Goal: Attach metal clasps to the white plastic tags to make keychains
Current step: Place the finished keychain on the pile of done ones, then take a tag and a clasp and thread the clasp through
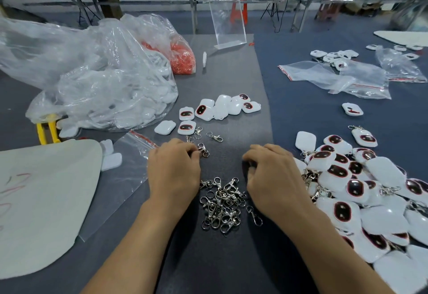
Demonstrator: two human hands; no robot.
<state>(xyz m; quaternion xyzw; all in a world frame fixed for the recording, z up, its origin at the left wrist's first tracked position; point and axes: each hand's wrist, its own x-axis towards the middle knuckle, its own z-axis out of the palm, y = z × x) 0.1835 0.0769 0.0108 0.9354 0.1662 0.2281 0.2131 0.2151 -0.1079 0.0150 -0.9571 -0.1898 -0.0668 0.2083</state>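
head view: the left hand (173, 168) and right hand (275, 178) rest apart on the bench (231, 259), fingers curled under. the left fingertips meet one clasp (203, 150) at that hand's 1 o'clock; whether it is gripped, or whether the right holds anything, i cannot tell. the clasp pile (221, 203) lies at 6 between the wrists, bare tags (217, 108) at 12, keychains (347, 178) at 4. best to pinch that clasp by its ring, then fetch the nearest tag.

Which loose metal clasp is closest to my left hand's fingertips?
The single clasp right at the left hand fingertips; the other singles lie farther ahead, the heap back between your wrists.
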